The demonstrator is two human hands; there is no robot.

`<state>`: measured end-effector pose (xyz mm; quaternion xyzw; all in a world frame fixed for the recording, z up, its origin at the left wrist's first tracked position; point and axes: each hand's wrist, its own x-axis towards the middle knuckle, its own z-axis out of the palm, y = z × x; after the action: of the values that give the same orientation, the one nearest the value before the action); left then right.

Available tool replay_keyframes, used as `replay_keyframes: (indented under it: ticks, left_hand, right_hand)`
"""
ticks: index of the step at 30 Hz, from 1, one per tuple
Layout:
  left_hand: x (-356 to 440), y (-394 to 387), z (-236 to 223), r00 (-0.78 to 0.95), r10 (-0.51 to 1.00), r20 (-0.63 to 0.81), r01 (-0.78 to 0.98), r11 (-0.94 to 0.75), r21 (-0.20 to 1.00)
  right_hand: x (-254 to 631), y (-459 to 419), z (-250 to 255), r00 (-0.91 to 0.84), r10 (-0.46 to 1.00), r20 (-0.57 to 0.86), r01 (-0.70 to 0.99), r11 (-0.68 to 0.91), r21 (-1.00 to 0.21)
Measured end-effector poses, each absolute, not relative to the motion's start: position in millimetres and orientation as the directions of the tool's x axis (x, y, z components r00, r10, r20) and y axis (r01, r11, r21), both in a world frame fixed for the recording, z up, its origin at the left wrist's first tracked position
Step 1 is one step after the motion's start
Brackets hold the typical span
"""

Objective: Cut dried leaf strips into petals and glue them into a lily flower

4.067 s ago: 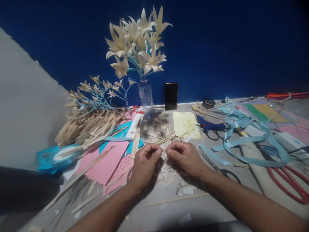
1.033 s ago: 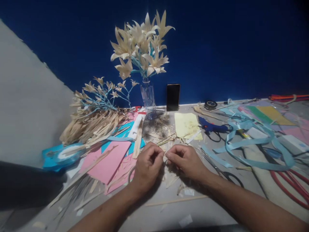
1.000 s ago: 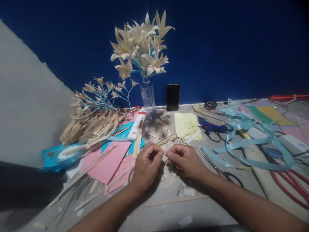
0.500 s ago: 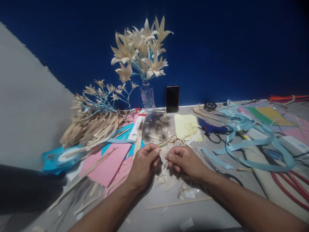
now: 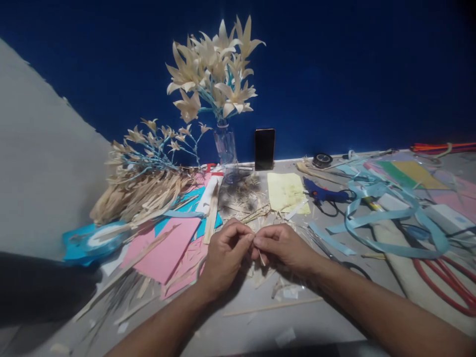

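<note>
My left hand (image 5: 229,255) and my right hand (image 5: 283,248) meet at the fingertips above the middle of the table, both closed in a pinch. A thin pale strip (image 5: 263,259), which looks like dried husk, pokes out below the right fingers. Whatever the left fingertips pinch is hidden by the hand. Beneath the hands lie scattered husk scraps (image 5: 262,277). Straight ahead, a clear bottle (image 5: 226,153) holds large cream husk flowers (image 5: 215,69) on blue-wrapped stems.
Small husk flowers (image 5: 148,144) lie on a husk bundle (image 5: 130,198) at left, near pink paper (image 5: 167,253). A phone (image 5: 265,149) leans on the wall. To the right are a blue glue gun (image 5: 325,193), scissors (image 5: 353,267), light-blue ribbon (image 5: 405,250) and red tubing (image 5: 439,285).
My hands have come together from slightly apart, and their fingertips now meet. A pale strip end now shows below the right fingers. The view has shifted slightly.
</note>
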<state>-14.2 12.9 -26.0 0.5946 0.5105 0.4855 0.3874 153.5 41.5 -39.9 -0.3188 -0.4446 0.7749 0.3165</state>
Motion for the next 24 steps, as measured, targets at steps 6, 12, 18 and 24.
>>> replay_keyframes:
  ticks: [6, 12, 18, 24]
  left_hand:
    - [-13.1, 13.7, -25.0, 0.023, 0.992, 0.125, 0.178, -0.127, 0.976]
    - [-13.8, 15.4, -29.9, 0.012, 0.997, -0.074, -0.047, 0.075, 0.996]
    - [-15.9, 17.5, -30.7, -0.072, 0.995, -0.069, -0.07, 0.064, 0.995]
    - [-15.9, 15.6, -27.6, -0.165, 0.977, 0.132, 0.157, -0.106, 0.982]
  right_hand:
    - [152.2, 42.1, -38.4, -0.571, 0.796, -0.201, -0.175, -0.357, -0.917]
    - [152.3, 40.3, -38.0, -0.546, 0.803, -0.24, -0.145, -0.373, -0.916]
    - [153.3, 41.6, -43.3, -0.584, 0.775, -0.24, -0.208, -0.429, -0.879]
    - [154.3, 41.3, -41.4, -0.586, 0.764, -0.271, -0.154, -0.433, -0.888]
